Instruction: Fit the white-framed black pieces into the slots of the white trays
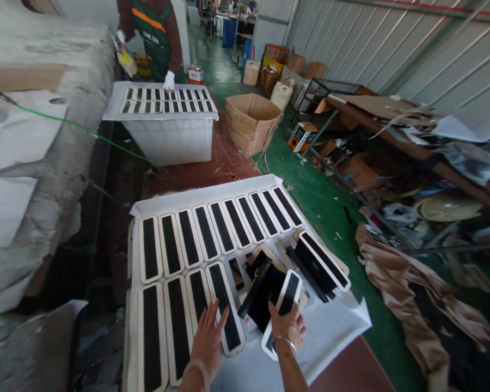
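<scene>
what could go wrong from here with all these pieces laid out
The left hand might nudge the panel by its fingertips into the close neighbour. The white-edged piece at the right hand could slip and bump the black bag nearby. The white sheet has a turned-up corner that might catch.

Panels (206, 233) in two rows on the sheet (326, 332) — plastic tub (171, 142) behind, cardboard carton (249, 130) right of tub — loaded rack (367, 110) further right.
</scene>
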{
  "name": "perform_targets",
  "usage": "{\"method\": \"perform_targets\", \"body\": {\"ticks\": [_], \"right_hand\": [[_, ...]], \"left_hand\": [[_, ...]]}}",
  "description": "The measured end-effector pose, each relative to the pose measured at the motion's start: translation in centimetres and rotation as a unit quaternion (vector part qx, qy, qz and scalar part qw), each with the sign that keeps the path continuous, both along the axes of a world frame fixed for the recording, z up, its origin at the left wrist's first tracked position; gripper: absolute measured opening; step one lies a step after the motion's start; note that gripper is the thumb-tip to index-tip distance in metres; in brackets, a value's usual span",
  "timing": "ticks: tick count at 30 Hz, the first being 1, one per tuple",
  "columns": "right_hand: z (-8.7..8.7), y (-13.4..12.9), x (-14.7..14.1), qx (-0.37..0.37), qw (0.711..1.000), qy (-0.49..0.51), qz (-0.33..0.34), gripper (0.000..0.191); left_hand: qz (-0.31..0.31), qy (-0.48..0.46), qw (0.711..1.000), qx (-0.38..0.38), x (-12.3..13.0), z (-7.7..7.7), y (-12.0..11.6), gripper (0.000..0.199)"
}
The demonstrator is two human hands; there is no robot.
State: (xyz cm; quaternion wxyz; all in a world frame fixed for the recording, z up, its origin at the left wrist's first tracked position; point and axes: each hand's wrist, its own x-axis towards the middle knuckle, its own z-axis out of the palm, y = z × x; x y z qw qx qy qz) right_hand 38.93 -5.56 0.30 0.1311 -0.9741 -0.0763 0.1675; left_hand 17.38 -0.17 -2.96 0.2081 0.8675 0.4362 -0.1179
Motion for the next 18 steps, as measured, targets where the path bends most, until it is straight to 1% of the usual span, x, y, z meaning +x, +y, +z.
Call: {"method": "perform_targets", "body": {"ticks": [3, 6, 7, 9, 11, 12, 13, 15, 18], "right_hand": [[1.4, 0.1, 0.1, 0.023, 0.999, 0.015, 0.018, 0.086], [4.1, -0.7, 0.7, 0.067, 0.995, -0.034, 0.061, 0.083], [5.3, -1.0, 0.8, 0.078, 0.991, -0.062, 0.087, 0.084], [7.6, -1.4, 0.6, 0.095, 0.977, -0.101, 0.165, 0.083], [9.4, -1.4, 0.1, 0.086, 0.958, -0.110, 0.252, 0.078], [9.9, -1.3, -0.2, 0.075, 0.948, -0.110, 0.288, 0.075], [10.2, -1.0, -0.5, 0.057, 0.940, -0.110, 0.317, 0.072], [9.9, -0.2, -1.1, 0.017, 0.925, -0.115, 0.362, 0.066], [8.4, 1.6, -1.8, -0.015, 0.884, -0.163, 0.438, 0.068]], "left_hand": [[-0.008, 0.006, 1.000, -0.020, 0.4, 0.4, 0.0, 0.083], [-0.018, -0.017, 0.999, -0.036, 0.8, 0.2, -0.5, 0.079], [-0.015, -0.028, 0.999, -0.037, 0.9, 0.1, -0.8, 0.076], [0.001, -0.050, 0.998, -0.033, 1.1, 0.1, -1.4, 0.072], [0.019, -0.064, 0.997, -0.034, 1.3, 0.1, -1.8, 0.075], [0.025, -0.065, 0.997, -0.038, 1.4, 0.1, -1.9, 0.079], [0.029, -0.065, 0.997, -0.043, 1.5, 0.1, -2.0, 0.083], [0.032, -0.067, 0.996, -0.055, 1.5, -0.3, -2.0, 0.088], [0.032, -0.084, 0.994, -0.062, 1.5, -1.3, -2.0, 0.088]]}}
